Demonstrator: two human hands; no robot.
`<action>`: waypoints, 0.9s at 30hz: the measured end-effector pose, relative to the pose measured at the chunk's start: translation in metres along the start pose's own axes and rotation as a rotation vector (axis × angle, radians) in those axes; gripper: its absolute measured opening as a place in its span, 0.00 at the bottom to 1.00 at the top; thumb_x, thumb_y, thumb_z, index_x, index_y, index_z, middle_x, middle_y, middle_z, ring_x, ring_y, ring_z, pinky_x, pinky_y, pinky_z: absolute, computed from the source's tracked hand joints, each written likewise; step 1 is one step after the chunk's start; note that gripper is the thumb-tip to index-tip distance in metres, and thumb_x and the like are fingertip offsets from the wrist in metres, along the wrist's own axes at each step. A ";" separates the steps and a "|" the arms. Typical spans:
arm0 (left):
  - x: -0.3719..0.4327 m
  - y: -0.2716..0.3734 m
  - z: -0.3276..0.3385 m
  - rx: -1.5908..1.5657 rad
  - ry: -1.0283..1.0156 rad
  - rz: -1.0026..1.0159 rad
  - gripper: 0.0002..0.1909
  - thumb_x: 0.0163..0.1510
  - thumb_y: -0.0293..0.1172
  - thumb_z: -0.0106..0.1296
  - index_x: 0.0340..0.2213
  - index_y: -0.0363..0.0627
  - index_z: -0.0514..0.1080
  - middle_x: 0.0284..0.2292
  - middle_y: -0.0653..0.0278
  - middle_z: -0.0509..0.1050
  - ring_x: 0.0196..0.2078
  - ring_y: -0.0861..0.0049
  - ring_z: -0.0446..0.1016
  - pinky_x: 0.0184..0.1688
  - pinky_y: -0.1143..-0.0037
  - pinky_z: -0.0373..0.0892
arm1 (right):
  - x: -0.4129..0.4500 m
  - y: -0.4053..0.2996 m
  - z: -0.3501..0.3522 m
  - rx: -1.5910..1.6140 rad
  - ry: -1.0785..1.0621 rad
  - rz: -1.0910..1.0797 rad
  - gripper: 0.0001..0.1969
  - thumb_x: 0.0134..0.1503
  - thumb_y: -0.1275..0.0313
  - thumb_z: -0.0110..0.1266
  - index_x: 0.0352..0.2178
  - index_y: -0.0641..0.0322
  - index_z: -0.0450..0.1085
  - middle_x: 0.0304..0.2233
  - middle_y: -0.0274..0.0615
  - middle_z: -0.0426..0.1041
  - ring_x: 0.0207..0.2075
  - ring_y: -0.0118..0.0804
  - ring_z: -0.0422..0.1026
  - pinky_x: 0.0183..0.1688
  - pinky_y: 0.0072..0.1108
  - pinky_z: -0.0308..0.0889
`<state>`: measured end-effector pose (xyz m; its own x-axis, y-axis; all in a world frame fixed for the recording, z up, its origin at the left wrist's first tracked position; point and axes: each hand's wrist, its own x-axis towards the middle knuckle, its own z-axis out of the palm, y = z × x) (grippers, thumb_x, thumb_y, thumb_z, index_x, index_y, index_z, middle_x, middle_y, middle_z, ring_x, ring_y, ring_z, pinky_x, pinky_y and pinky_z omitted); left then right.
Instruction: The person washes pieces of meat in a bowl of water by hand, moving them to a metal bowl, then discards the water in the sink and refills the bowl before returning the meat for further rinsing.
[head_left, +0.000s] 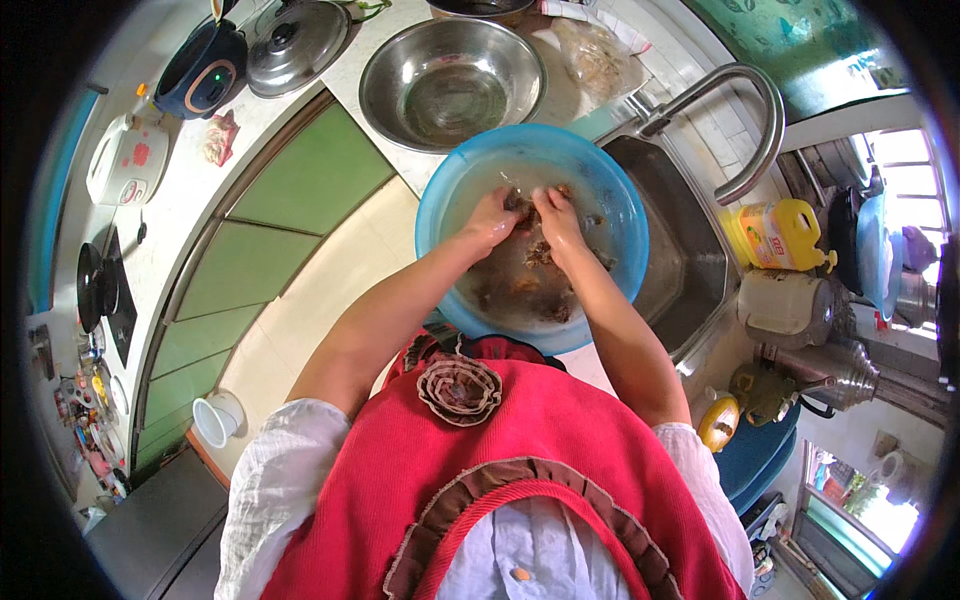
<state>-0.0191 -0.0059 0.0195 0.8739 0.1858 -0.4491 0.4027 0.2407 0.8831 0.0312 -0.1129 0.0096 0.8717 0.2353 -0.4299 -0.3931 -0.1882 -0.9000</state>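
Note:
A blue plastic basin (626, 300) holds cloudy water with several brown, ragged pieces (538, 253) of what may be soaked food, too unclear to name. My left hand (495, 217) is over the water, its fingers closed on a dark brown piece (519, 202). Close beside it, my right hand (556, 217) has its fingers bent against the same dark clump; part of the clump is hidden between the two hands. Both hands look wet. Just beyond the basin stands a wide stainless steel bowl (454, 94), with what looks like a little water in it.
Right of the basin are a dark sink (667, 247) and a curved metal faucet (772, 135). A yellow detergent jug (780, 232) stands past the sink. A plastic bag (592, 56) lies behind the bowl. At the left are a pot lid (300, 49) and a rice cooker (199, 75).

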 end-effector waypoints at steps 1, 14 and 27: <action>0.004 -0.006 -0.003 -0.008 0.007 -0.001 0.13 0.46 0.23 0.44 0.37 0.35 0.61 0.32 0.56 0.67 0.32 0.72 0.67 0.32 0.77 0.66 | -0.009 -0.002 0.000 -0.007 -0.007 0.002 0.17 0.49 0.72 0.45 0.42 0.64 0.58 0.39 0.49 0.64 0.40 0.34 0.63 0.40 0.22 0.58; -0.002 -0.012 0.006 0.335 0.069 0.379 0.13 0.48 0.26 0.43 0.38 0.41 0.64 0.34 0.55 0.68 0.35 0.73 0.67 0.38 0.75 0.62 | -0.004 -0.011 -0.010 0.067 -0.020 0.058 0.17 0.51 0.65 0.46 0.38 0.67 0.61 0.36 0.40 0.64 0.41 0.29 0.59 0.44 0.20 0.53; 0.000 -0.004 0.004 0.504 -0.022 0.278 0.18 0.42 0.28 0.49 0.38 0.40 0.63 0.31 0.56 0.70 0.34 0.70 0.68 0.38 0.75 0.64 | 0.001 -0.001 -0.020 -0.062 0.068 -0.337 0.14 0.51 0.66 0.44 0.30 0.70 0.65 0.29 0.43 0.68 0.35 0.33 0.64 0.40 0.21 0.57</action>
<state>-0.0192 -0.0101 0.0167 0.9689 0.1559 -0.1922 0.2318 -0.2989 0.9257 0.0385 -0.1318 0.0112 0.9678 0.2302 -0.1014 -0.0630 -0.1686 -0.9837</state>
